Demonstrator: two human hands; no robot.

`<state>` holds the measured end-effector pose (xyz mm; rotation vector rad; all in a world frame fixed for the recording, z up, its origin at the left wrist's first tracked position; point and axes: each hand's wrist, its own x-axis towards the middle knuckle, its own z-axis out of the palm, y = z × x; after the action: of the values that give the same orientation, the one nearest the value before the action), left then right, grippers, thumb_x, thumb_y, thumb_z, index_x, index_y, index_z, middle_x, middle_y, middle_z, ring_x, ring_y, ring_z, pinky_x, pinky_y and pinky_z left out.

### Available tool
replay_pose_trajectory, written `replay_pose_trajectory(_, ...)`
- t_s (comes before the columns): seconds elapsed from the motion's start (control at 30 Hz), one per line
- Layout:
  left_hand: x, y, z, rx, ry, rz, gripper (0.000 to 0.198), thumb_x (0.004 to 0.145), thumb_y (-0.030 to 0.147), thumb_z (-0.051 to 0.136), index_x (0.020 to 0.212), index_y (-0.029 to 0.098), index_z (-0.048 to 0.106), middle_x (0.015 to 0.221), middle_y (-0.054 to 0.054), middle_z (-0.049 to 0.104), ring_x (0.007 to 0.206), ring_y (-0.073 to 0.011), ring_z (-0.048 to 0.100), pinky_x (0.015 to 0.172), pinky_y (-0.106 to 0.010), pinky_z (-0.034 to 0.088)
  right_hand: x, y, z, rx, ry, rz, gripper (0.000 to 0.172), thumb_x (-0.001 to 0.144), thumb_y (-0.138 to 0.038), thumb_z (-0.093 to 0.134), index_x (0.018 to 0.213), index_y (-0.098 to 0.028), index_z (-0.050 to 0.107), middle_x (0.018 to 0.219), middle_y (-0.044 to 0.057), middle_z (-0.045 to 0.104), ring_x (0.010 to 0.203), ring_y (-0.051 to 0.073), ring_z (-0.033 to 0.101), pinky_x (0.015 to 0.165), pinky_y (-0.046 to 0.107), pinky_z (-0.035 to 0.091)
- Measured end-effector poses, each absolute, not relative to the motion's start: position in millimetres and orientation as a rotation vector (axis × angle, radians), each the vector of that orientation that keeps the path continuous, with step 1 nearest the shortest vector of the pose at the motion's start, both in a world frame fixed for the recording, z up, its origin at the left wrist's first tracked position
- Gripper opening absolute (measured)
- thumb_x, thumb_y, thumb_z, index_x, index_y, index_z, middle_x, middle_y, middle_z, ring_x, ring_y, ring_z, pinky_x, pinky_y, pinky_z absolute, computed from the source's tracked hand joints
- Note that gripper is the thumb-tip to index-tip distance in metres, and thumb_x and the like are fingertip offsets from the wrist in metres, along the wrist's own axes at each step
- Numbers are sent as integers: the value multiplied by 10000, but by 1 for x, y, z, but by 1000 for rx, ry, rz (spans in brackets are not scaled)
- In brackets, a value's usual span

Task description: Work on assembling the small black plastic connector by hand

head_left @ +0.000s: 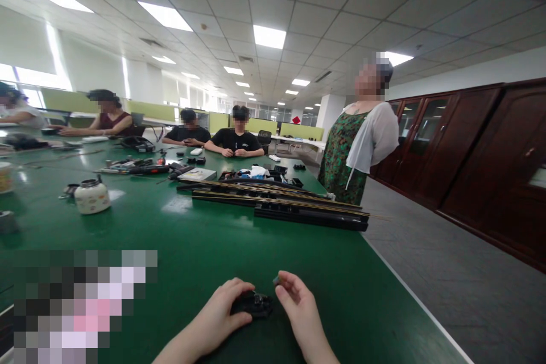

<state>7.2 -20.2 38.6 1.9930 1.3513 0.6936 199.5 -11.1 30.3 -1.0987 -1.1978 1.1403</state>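
Near the front edge of the green table [205, 239], my left hand [219, 313] curls over a small black device [255, 303] that rests on the tabletop, fingers closed around its left end. My right hand [298, 304] sits just to the right of the device, thumb and forefinger pinched on a tiny dark part [276, 281] held above the device's right end. What the part is, I cannot make out.
Long black rails [290, 205] lie across the table's middle. A white jar [91, 196] stands at the left, with tools and boxes beyond. Several seated people work at the far end. A person in a green dress [356, 136] stands by the table's right edge; dark wooden cabinets [482, 165] line the right wall.
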Motion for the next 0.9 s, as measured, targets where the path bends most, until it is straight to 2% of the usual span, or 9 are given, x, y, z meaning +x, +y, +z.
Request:
replay_pose_trajectory(0.33, 7, -19, 36, 2024, 1351, 704, 404, 646, 167, 590, 1043, 245, 576, 1009, -18, 595, 961, -191, 520, 879, -286, 379, 193, -25, 42, -1206, -1781, 822, 170, 701, -248, 621, 864, -235, 666, 937, 52, 645, 953, 216, 555, 890, 351, 411)
replay_pose_trajectory(0.63, 6, -19, 34, 2018, 1335, 731, 390, 639, 162, 588, 1023, 233, 582, 986, -18, 594, 943, -194, 527, 858, -285, 382, 192, -24, 45, -1317, -2062, 691, 204, 664, -216, 660, 848, -300, 675, 1001, -3, 660, 1094, 247, 475, 977, 411, 298)
replay_pose_trajectory(0.9, 8, -19, 36, 2040, 1379, 687, 381, 648, 163, 580, 1024, 224, 572, 990, -23, 593, 948, -193, 524, 863, -290, 384, 192, -25, 48, -1387, -2132, 664, 225, 660, -207, 649, 867, -293, 668, 1055, -7, 647, 1130, 243, 460, 1007, 414, 265)
